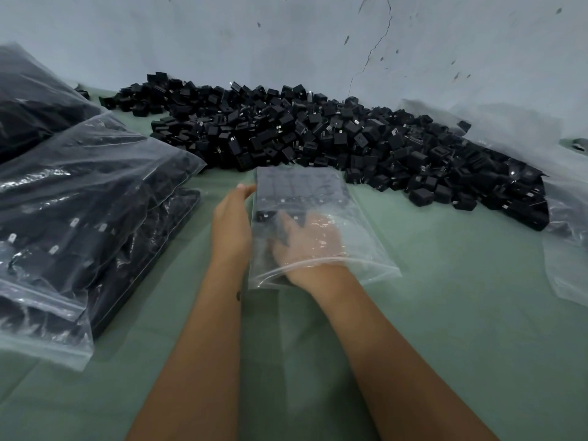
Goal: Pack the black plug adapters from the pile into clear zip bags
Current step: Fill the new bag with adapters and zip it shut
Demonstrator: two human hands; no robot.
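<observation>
The right hand [307,240] is seen pushed inside a clear zip bag [359,237] through its open mouth, wrist at the zip edge, fingers spread and reaching forward onto the black plug adapters [286,189] already lying in the bag; whether any of them is gripped cannot be told through the plastic. The left hand [230,221] is laid against the bag's left edge from outside, fingers extended along the plastic and the fingertips touching the far left corner, so the bag is steadied rather than clasped. The adapters inside are arranged in flat rows filling the bag's far half. The bag rests on a green surface [445,313], just in front of the pile of black plug adapters [318,135], which is heaped along the foot of a pale, cracked wall [286,36] and stretches from the left of centre to the far right.

To the left, filled zip bags [79,218] are stacked on each other, dark adapters and metal prongs showing through the plastic. Behind them a larger clear plastic bag [35,100] with dark contents is seen. At the right, loose clear plastic sheeting [566,218] lies over the edge of the pile. No brand, label or writing can be read on the adapters or the bags.
</observation>
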